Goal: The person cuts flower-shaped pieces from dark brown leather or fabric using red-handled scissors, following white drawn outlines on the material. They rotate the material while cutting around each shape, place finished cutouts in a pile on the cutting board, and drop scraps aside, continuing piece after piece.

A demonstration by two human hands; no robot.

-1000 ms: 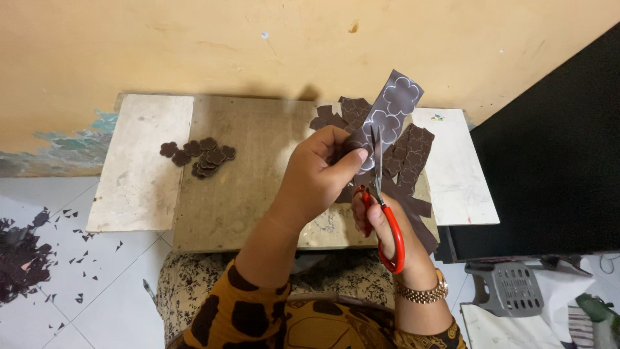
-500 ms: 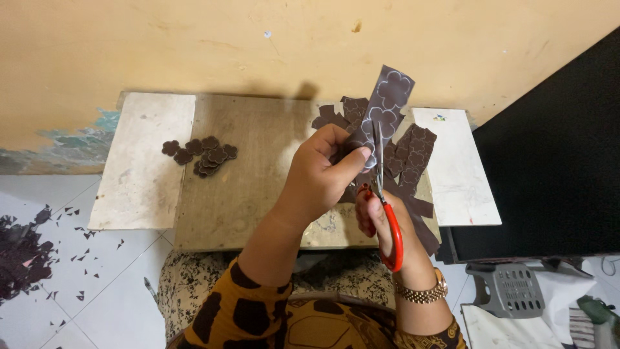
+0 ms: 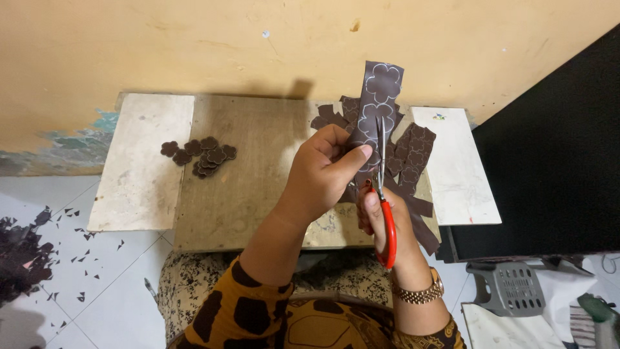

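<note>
Strip point(image 3: 378, 97) raised slightly; left hand point(image 3: 323, 178) pinches it, right hand point(image 3: 381, 216) grips scissors point(image 3: 382, 194); cutouts point(image 3: 201, 155) aside.

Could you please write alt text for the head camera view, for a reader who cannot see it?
A person's left hand holds up a dark brown strip printed with white flower outlines while the right hand cuts it with red-handled scissors. Below lies a low wooden board with a small pile of cut brown flower shapes and more brown strips.

Mustard brown-spotted sleeves point(image 3: 242, 304), gold wristwatch point(image 3: 418, 292)
</note>
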